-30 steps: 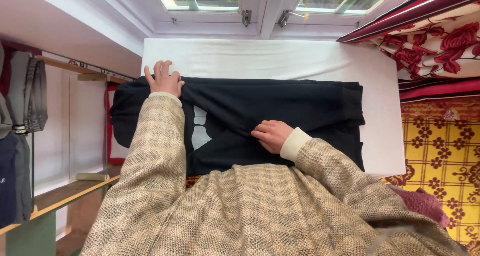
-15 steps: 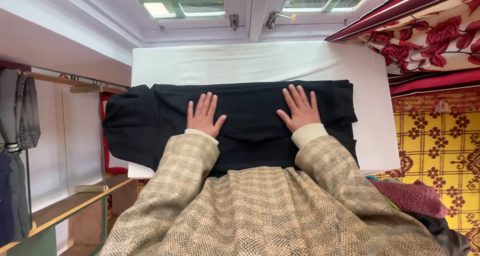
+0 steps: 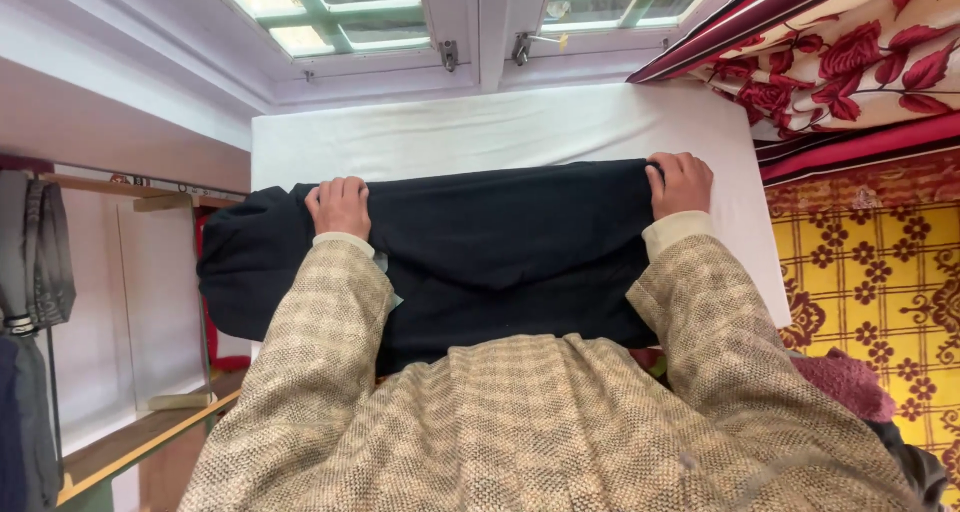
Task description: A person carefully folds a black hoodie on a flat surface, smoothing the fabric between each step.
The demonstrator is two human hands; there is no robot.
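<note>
The black garment (image 3: 500,237) lies folded across the white counter (image 3: 500,127), stretched from left to right, and its left end hangs over the left edge of the counter into the air. The left hand (image 3: 340,207) has its grip closed on the far edge of the garment, near the left side, with the fingers curled over the cloth. The right hand (image 3: 681,184) is closed in the same way on the far right corner of the garment. Behind the garment, a wide strip of the counter is bare up to the window frame (image 3: 480,47). On the right side only a narrow strip of the counter is free, and just beside it there is bedding with red flowers (image 3: 850,62) and a yellow patterned cloth (image 3: 880,272). On the left, a wooden shelf (image 3: 140,427) stands below the counter, and some grey clothes (image 3: 40,252) hang near the left border. The near edge of the counter is hidden by the checked beige sleeves (image 3: 320,362).
</note>
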